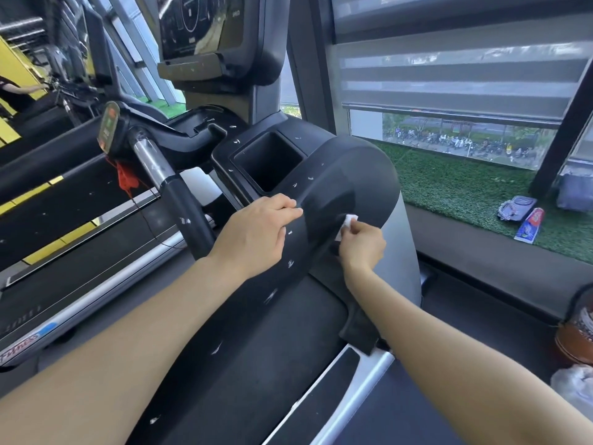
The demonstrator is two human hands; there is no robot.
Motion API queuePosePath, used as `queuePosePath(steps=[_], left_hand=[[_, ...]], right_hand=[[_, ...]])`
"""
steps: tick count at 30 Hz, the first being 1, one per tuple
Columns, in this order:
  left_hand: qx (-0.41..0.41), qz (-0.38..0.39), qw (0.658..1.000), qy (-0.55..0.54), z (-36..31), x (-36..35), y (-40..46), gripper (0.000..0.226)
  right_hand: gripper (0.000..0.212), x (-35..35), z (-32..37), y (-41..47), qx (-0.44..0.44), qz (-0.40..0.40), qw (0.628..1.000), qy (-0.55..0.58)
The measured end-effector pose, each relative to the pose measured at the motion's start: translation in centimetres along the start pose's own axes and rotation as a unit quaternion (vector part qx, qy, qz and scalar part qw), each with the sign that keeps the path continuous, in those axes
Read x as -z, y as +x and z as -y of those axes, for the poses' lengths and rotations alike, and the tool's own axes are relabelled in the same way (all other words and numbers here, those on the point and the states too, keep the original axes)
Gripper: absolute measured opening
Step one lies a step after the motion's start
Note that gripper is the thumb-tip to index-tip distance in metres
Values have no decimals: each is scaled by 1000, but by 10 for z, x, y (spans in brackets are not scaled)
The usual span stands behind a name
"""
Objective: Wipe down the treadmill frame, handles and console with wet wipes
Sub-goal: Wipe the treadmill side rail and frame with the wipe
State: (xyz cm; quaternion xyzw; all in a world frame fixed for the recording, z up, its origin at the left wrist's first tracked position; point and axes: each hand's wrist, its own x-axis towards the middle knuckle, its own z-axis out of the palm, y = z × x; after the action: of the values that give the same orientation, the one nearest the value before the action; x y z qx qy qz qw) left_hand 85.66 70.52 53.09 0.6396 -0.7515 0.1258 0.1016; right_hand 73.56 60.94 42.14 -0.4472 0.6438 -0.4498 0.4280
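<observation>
Wiping the treadmill's right side housing looks to be the step in hand: the right hand (pixel 361 244) pinches a small crumpled wet wipe (pixel 348 221) between thumb and curled fingers and presses it against the curved black frame cover (pixel 349 175), just ahead of its knuckles. The left hand (pixel 260 234), beside it across the ridge of the cover, rests with fingers bent over the inner edge, bracing on the plastic and holding nothing else. White flecks (pixel 290 263) dot the cover below and behind both hands, and more sit near the open storage pocket (pixel 269 159) just beyond the left hand's fingertips, so much of the frame seems not yet done. The next move probably calls for firm pressure and sweeping the wipe along the curve toward those flecks, refolding it if it is spent. The handle (pixel 179 194) lies off to the left of the left hand, and the console screen (pixel 202 24) stands well above both hands, each apparently awaiting its turn.
</observation>
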Motion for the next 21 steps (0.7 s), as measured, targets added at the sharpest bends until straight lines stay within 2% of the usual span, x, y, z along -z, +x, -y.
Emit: queuePosePath(steps=[3, 7, 11, 14, 18, 21], left_hand=[[0, -2, 1000, 0, 0, -1, 0, 42], [-11, -5, 1000, 7, 1, 0, 1, 41], [-4, -6, 1000, 8, 0, 0, 0, 42], [-9, -7, 1000, 8, 1, -1, 0, 42], [-10, -15, 1000, 7, 1, -3, 0, 42], [-9, -14, 1000, 4, 1, -3, 0, 42]], right_hand=[[36, -4, -6, -35, 13, 26, 1000, -2], [20, 1, -14, -45, 32, 64, 997, 18], [32, 2, -9, -9, -39, 39, 998, 18], [31, 2, -9, -1, -64, 49, 997, 22], [35, 4, -12, -36, 28, 99, 995, -10], [38, 9, -5, -44, 96, 99, 990, -9]])
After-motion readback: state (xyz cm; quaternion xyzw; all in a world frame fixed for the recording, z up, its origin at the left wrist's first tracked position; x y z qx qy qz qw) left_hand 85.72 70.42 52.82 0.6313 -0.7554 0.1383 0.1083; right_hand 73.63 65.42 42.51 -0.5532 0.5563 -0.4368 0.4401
